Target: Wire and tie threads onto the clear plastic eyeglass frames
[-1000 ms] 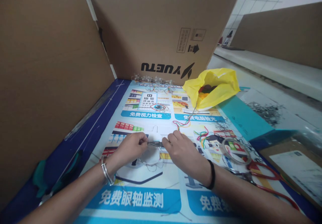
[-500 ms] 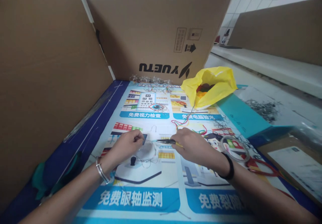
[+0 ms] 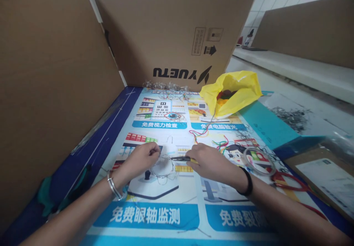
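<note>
Over the printed poster, my left hand (image 3: 144, 157) is closed in a pinch on a thin wire ring (image 3: 166, 178) with small loops along its edge. The ring dangles to the right of my fingertips. My right hand (image 3: 206, 161) is wrapped round needle-nose pliers (image 3: 180, 158) with a yellow handle. Their dark jaws point left and reach the top of the wire ring; whether they grip the wire is too small to tell. Beyond my right hand lie red, green and yellow threads (image 3: 223, 143).
A yellow bag (image 3: 235, 95) stands open behind my right hand. To the right are a tape roll (image 3: 259, 161), red-handled scissors (image 3: 290, 181) and a pile of dark wire bits (image 3: 291, 118). Wire pieces (image 3: 168, 87) line the cardboard wall (image 3: 171, 28). A teal-handled tool (image 3: 45, 198) lies left.
The pliers' tip has dropped slightly and now sits at the ring's upper edge. The ring has shifted a little in my left fingers. The view has moved slightly.
</note>
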Demonstrator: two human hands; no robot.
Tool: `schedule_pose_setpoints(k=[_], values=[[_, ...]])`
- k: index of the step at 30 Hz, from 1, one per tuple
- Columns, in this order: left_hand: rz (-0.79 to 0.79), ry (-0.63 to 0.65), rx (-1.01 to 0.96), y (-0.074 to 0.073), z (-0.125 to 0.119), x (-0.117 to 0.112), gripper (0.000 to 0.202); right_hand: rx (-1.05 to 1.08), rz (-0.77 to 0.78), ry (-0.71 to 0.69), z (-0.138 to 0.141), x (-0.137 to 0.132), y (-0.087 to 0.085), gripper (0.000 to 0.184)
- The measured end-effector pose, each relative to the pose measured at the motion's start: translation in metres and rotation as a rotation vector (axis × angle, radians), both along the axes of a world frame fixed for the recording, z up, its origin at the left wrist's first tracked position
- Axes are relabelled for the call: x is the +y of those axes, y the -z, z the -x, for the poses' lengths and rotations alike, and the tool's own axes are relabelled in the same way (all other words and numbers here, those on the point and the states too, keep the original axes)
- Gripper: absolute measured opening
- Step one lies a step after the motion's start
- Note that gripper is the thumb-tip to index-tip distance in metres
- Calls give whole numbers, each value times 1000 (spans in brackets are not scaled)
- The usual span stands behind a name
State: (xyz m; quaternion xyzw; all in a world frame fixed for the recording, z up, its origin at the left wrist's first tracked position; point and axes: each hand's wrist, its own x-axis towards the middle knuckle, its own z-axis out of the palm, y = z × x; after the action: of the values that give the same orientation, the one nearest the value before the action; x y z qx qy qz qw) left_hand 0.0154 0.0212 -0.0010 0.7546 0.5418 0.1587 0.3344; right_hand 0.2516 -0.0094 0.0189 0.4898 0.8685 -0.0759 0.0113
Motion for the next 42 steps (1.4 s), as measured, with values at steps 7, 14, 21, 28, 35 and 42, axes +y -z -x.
schedule_pose_setpoints(k=[7, 14, 21, 28, 35, 42], values=[[-3, 6, -9, 0, -1, 1, 15, 10, -131, -50, 2, -1, -7, 15], [-51, 21, 20, 3, -1, 0, 15, -122, -342, -148, 26, -13, -10, 10], [-129, 25, 61, 1, -2, -2, 15, -208, -413, -217, 41, -15, -22, 7], [-152, 31, 73, 0, -3, -1, 15, -225, -365, -235, 53, -12, -25, 7], [-133, 53, 94, -3, -2, -3, 17, -282, -317, -260, 61, -11, -30, 10], [-161, 72, 114, -2, -1, -2, 16, -258, -341, -275, 53, -12, -29, 10]])
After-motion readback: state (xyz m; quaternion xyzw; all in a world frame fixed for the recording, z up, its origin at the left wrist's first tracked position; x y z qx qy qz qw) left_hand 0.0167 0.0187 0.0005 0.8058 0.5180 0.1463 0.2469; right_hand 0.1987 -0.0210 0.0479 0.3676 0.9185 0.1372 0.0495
